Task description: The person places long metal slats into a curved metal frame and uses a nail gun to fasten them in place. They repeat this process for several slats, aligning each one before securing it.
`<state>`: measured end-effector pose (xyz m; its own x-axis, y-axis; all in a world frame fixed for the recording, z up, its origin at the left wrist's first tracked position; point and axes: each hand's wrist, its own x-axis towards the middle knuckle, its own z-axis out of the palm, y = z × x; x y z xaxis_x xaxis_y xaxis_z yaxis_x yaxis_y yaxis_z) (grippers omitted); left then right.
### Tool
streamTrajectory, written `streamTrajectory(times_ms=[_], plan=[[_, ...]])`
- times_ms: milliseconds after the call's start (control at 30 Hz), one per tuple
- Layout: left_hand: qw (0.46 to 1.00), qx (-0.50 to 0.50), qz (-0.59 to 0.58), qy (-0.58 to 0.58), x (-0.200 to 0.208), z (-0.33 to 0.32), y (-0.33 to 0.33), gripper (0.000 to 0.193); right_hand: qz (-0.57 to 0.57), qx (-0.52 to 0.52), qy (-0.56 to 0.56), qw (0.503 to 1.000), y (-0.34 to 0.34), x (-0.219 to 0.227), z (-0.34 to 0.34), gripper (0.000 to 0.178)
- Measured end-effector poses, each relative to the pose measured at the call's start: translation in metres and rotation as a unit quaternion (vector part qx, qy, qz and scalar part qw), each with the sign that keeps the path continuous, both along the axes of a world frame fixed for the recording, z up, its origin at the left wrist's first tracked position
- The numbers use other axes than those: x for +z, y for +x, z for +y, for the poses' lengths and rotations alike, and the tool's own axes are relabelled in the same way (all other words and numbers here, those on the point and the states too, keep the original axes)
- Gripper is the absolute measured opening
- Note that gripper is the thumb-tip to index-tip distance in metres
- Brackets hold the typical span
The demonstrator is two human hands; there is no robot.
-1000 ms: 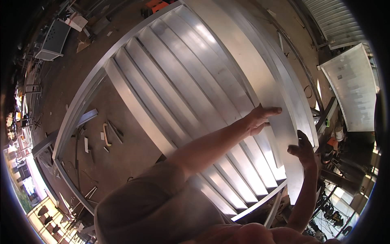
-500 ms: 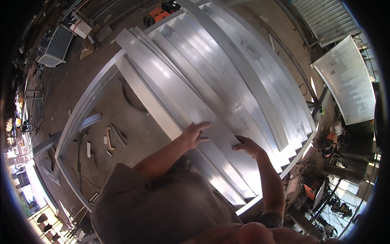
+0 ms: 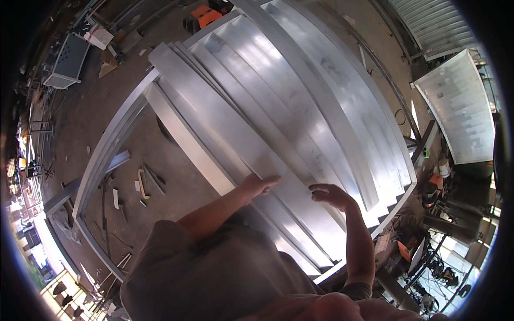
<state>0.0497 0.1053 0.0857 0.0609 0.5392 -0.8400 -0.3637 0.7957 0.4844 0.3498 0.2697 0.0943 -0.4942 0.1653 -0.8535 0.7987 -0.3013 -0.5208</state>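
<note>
A long, flat metal slat (image 3: 230,120) lies slantwise over a row of similar silvery slats in a metal frame (image 3: 100,142). My left hand (image 3: 257,188) is at this slat's left edge, closed on it. One digit stretches across the top face; the other fingers are partly hidden. By the slat's right edge, my right hand (image 3: 332,197) is open, with its fingers bent and apart, over the bright slats. Whether its fingertips touch the metal I cannot tell. Another loose slat (image 3: 316,91) lies lengthwise on the row farther right.
A pale bar (image 3: 182,136) borders the frame's opening, through which floor shows. On that floor lie a C-shaped piece (image 3: 142,182) and metal offcuts. An orange and black machine (image 3: 203,17) stands beyond. A metal panel (image 3: 459,109) leans at right, and a grey cabinet (image 3: 67,61) stands far left.
My left hand has slid slightly nearer along the slat's edge. My right hand has lifted off the slat's edge and its fingers have straightened. The whole view has shifted slightly.
</note>
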Motion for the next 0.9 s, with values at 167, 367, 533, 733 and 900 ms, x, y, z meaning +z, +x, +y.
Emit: streamTrajectory(times_ms=[167,367,533,733,900], plan=[[0.999,-0.025,0.020,0.026,0.001,-0.007,-0.009,0.049,-0.126,-0.031,0.644,0.754,0.003,-0.034,0.081,0.099],[0.997,-0.059,-0.043,-0.015,-0.017,-0.024,-0.008,0.051,-0.203,0.018,0.544,0.814,0.013,-0.035,0.121,0.107],[0.994,-0.095,-0.045,-0.006,-0.001,-0.049,-0.008,0.052,-0.156,-0.044,0.587,0.794,0.004,0.023,0.072,0.078],[0.990,-0.066,0.065,0.108,-0.004,-0.082,0.000,0.050,-0.096,-0.111,0.564,0.813,0.033,0.100,-0.093,0.076],[0.994,0.041,0.038,0.095,-0.031,-0.101,-0.002,0.046,-0.057,-0.134,0.610,0.779,0.075,0.137,-0.249,0.071]])
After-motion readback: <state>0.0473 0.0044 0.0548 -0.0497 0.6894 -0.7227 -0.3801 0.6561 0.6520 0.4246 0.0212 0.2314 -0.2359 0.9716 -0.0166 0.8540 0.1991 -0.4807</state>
